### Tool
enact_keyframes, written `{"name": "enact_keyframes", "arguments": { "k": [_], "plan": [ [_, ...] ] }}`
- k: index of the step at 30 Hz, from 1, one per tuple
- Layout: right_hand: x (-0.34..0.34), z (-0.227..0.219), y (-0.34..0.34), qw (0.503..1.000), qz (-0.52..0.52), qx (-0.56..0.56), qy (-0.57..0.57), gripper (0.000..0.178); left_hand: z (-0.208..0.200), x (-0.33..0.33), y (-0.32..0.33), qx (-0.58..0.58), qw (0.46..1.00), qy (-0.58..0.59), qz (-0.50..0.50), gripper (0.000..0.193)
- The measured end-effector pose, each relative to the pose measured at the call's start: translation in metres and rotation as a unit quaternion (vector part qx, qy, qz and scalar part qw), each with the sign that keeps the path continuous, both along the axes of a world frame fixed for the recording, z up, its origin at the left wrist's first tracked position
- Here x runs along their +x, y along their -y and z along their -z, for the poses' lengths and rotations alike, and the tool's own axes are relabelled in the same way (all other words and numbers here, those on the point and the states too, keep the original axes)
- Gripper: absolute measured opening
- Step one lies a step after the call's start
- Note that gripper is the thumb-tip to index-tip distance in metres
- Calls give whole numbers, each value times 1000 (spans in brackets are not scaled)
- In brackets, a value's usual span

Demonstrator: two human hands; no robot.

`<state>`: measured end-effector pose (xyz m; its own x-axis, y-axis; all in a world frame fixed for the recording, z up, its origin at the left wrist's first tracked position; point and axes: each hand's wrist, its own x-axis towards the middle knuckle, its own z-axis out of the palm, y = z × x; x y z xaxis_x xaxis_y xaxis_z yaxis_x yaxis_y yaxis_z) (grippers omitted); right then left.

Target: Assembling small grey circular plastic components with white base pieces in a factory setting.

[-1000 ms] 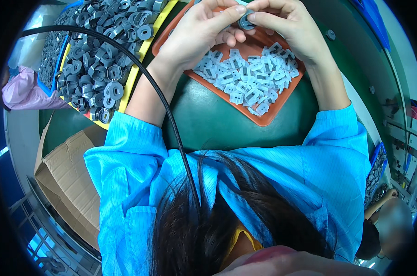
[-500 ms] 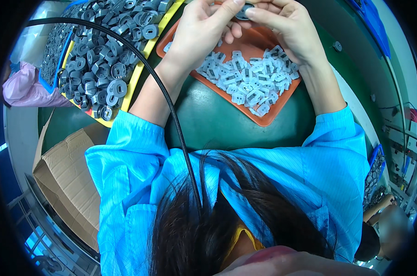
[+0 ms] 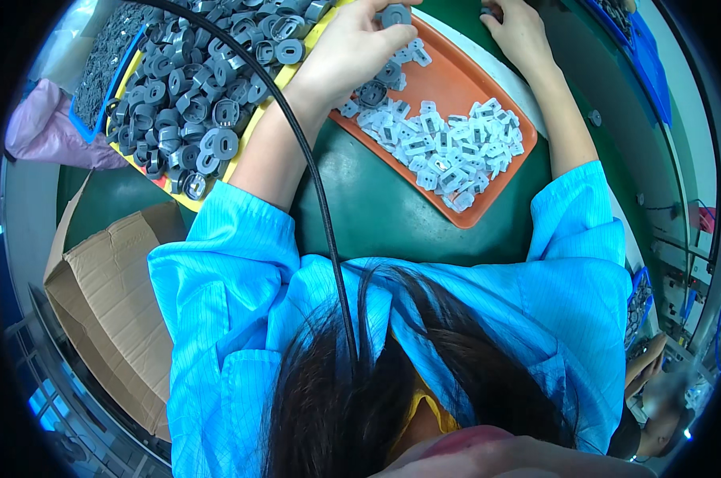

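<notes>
My left hand (image 3: 352, 49) is closed on a grey round plastic cap (image 3: 395, 14), held between thumb and fingers over the far left of an orange tray (image 3: 500, 199). Two more grey caps (image 3: 371, 93) lie in the tray beneath this hand. A heap of small whitish translucent plastic clips (image 3: 448, 151) fills the tray's nearer part. Beyond the tray's far right edge, my right hand (image 3: 521, 33) pinches a small dark grey part (image 3: 486, 11) at its fingertips, partly cut off by the picture's upper edge.
Left of the tray stands a yellow-rimmed bin (image 3: 253, 131) heaped with grey caps. A black cable (image 3: 304, 151) crosses above my left forearm. An open cardboard box (image 3: 117, 271) is at the left. Another person's pink sleeve (image 3: 54, 131) shows at far left; a co-worker (image 3: 655, 398) is at lower right.
My hands, together above the tray before, are now apart. The right moved right, past the tray's edge; the left stays at the tray's left. Grey caps under the left hand now show.
</notes>
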<state>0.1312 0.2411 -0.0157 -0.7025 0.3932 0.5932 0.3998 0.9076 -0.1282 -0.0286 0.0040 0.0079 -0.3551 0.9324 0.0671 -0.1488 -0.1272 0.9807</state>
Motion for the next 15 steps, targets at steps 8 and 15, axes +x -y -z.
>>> {"name": "enact_keyframes", "arguments": {
  "k": [8, 15],
  "plan": [
    [-14, -39, 93, 975, -69, -207, -42, 16, -7, -6, 11, -46, 925, -350, -139, 40],
    [-17, -46, 119, 975, -85, -175, 111, 17, -9, 10, 2, 4, 972, -217, -93, 50]
  ]
}}
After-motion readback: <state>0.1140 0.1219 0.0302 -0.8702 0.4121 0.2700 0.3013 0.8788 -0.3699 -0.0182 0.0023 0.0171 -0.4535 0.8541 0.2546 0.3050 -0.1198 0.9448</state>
